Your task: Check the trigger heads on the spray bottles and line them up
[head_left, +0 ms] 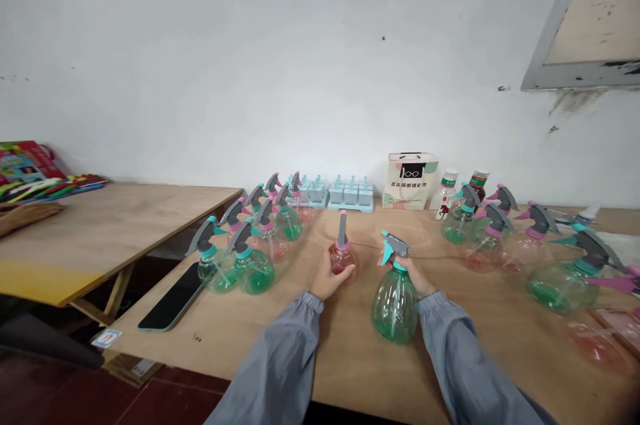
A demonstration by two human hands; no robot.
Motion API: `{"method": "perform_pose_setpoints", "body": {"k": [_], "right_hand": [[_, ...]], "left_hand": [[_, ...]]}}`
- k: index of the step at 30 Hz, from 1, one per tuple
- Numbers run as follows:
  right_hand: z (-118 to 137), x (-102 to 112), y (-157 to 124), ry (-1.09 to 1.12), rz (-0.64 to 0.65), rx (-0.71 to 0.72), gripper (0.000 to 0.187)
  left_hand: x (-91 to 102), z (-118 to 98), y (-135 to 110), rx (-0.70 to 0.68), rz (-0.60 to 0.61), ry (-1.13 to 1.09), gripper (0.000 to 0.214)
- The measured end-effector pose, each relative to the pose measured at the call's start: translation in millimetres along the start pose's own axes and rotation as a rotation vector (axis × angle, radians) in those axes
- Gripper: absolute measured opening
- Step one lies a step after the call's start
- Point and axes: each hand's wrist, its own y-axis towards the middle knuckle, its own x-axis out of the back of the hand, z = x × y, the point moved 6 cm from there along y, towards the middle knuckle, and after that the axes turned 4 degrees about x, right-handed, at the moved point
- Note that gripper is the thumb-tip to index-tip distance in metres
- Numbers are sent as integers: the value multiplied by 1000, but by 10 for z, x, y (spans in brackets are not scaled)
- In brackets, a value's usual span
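My left hand (330,278) is wrapped round a small pink spray bottle (343,253) with a grey trigger head, standing upright on the wooden table (310,338). My right hand (416,276) grips the neck of a green spray bottle (395,302) with a teal and grey trigger head, tilted toward me over the table. Both forearms are in grey sleeves. The two bottles are apart, side by side near the table's middle.
Several green and pink spray bottles cluster at the left (250,245) and at the right (540,245). A dark phone (173,298) lies at the left edge. Pale blue moulds (345,193), a paper bag (410,180) and two small bottles (447,192) line the wall.
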Motion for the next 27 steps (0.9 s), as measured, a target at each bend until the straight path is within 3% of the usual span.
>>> {"method": "perform_pose_setpoints", "body": {"k": [6, 12, 19, 27], "right_hand": [[-9, -74, -13, 48, 56, -21, 42], [-26, -6, 9, 11, -34, 15, 37], [-23, -71, -17, 31, 54, -23, 39], [-101, 25, 9, 25, -96, -30, 35]], "left_hand": [[-3, -36, -2, -10, 14, -6, 69], [-7, -28, -5, 5, 27, -20, 69], [-6, 28, 2, 19, 16, -57, 71], [-2, 23, 0, 28, 32, -29, 72]]}}
